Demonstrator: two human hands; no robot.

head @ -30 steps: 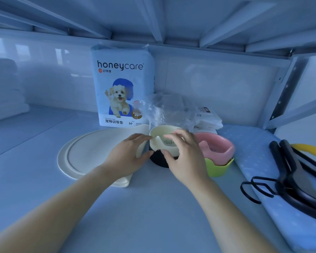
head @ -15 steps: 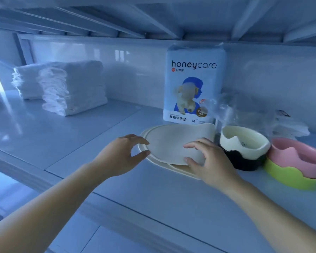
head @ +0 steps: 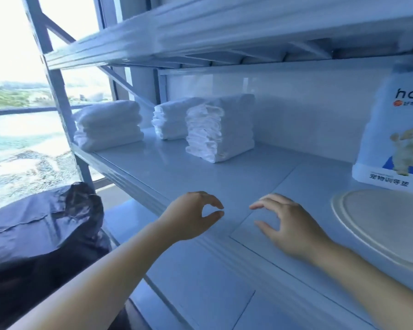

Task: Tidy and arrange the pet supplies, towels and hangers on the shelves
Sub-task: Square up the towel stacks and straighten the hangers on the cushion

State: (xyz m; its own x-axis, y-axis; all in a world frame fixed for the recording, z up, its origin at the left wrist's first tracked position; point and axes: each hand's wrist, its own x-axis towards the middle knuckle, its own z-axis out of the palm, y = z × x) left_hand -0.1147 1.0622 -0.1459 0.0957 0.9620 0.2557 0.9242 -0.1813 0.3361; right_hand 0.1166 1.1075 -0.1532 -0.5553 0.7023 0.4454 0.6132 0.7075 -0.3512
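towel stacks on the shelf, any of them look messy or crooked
The nearest towel stack looks untidy: its folded edges bulge unevenly and it sits angled to the back wall. The left stack and the rear stack look neat. Nothing is spilled.

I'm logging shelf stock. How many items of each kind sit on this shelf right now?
White towel stacks: 3
Pet pad pack: 1
Round cream tray: 1
Total: 5
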